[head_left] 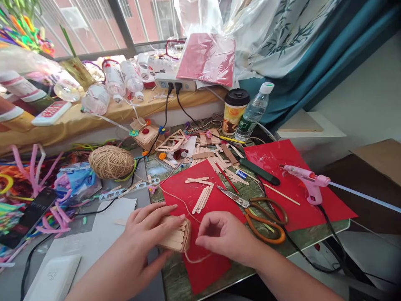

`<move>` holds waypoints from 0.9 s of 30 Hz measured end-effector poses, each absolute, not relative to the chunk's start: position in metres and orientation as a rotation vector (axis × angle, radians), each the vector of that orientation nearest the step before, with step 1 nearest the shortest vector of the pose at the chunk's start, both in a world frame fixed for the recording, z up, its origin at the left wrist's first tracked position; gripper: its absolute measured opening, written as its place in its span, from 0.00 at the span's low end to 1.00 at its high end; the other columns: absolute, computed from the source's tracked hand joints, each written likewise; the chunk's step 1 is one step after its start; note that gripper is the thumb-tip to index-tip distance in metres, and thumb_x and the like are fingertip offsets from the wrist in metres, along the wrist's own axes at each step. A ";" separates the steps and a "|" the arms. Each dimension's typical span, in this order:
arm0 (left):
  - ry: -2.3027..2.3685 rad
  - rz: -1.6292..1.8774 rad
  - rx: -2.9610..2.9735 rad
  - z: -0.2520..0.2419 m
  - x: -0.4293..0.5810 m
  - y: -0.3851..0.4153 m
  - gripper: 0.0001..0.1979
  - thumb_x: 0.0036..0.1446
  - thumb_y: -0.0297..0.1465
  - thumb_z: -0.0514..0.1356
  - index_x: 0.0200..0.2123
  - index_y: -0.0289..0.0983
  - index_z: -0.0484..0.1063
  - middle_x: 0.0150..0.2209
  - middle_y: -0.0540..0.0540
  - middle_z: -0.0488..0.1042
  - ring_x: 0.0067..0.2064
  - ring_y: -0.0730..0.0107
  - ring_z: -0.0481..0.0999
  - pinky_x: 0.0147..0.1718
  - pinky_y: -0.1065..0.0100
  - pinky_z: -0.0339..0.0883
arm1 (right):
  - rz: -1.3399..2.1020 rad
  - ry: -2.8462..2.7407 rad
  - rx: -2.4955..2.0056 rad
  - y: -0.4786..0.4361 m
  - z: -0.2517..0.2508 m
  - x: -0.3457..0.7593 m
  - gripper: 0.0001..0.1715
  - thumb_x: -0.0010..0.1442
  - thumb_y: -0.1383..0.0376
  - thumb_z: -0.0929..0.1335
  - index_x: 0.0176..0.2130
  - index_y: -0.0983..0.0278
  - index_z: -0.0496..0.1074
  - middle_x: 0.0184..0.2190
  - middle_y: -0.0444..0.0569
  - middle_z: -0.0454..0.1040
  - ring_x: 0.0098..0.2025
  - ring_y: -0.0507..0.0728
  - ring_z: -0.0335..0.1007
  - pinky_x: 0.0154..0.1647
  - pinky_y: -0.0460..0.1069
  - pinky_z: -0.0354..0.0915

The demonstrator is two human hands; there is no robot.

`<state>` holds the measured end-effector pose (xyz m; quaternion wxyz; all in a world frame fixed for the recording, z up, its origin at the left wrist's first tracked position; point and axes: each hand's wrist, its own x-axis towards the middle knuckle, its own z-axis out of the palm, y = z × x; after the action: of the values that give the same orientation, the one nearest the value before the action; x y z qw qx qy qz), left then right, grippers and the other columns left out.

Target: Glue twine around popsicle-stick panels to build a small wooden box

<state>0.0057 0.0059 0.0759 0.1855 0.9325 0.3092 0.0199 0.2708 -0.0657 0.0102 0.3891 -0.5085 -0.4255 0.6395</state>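
Observation:
My left hand (pixel 153 234) lies over a small craft-stick piece (pixel 173 239), fingers across its top and thumb along its near side. Jute twine (pixel 197 261) lines the edge of that piece, and a loose length curves from its corner to my right hand. My right hand (pixel 227 238) is closed just right of the piece, fingers curled against the thumb on the twine; the exact pinch is partly hidden. From the twine ball (pixel 111 162) a strand runs across the red sheet (pixel 203 200) towards my right hand. Several loose craft sticks (pixel 203 198) lie beyond my hands.
Orange-handled scissors (pixel 260 213) lie right of my right hand. A pink glue gun (pixel 308 179) with its cord rests on another red sheet (pixel 275 154). A lidded cup (pixel 234 110) and water bottle (pixel 254 110) stand behind. At left are pipe cleaners (pixel 58 217) and a white power bank (pixel 53 278).

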 end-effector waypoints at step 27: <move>1.136 0.375 2.618 0.059 0.049 -0.032 0.29 0.58 0.35 0.66 0.62 0.40 0.70 0.63 0.38 0.78 0.66 0.41 0.73 0.70 0.37 0.49 | 1.103 -1.151 -1.326 -0.065 0.004 0.295 0.13 0.75 0.57 0.68 0.43 0.62 0.80 0.35 0.47 0.80 0.36 0.56 0.76 0.40 0.50 0.73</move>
<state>0.0493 -0.0324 0.0586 0.1309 0.9017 0.3913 0.1292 0.2950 -0.0653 0.0042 0.5091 -0.5503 -0.4780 0.4577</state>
